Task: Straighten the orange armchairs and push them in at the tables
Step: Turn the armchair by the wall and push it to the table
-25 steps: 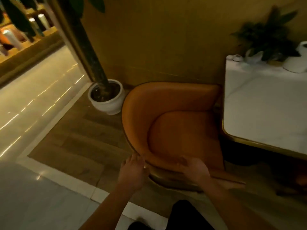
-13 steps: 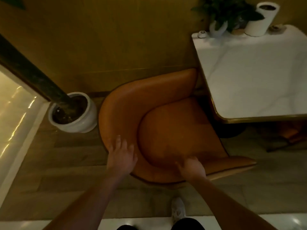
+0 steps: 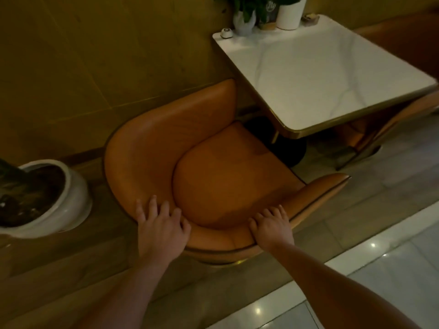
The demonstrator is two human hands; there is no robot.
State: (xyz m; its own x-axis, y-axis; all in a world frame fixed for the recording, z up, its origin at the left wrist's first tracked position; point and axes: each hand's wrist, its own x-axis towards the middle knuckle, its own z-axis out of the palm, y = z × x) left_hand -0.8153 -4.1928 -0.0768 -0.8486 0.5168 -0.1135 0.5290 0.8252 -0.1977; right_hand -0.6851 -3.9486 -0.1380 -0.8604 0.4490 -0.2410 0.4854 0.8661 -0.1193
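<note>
An orange armchair [image 3: 221,176] with a curved back stands in the middle of the view, its open front turned toward the white marble table [image 3: 316,74] at the upper right. The seat's front corner reaches under the table's near edge. My left hand [image 3: 159,224] lies over the top of the chair back on the left, fingers spread onto the inner padding. My right hand [image 3: 270,224] grips the back rim further right, fingers curled over it. A second orange armchair [image 3: 403,39] shows at the far side of the table.
A white plant pot [image 3: 69,200] stands on the wooden floor just left of the chair. A wood-panelled wall runs behind. A vase with a plant [image 3: 244,20] and a white cylinder [image 3: 289,13] stand at the table's back edge. Glossy tile floor lies at the lower right.
My view has swung right and nearer, bringing the whole table into sight. The chair has turned so its open front faces the table more. Both hands stay on the back rim.
</note>
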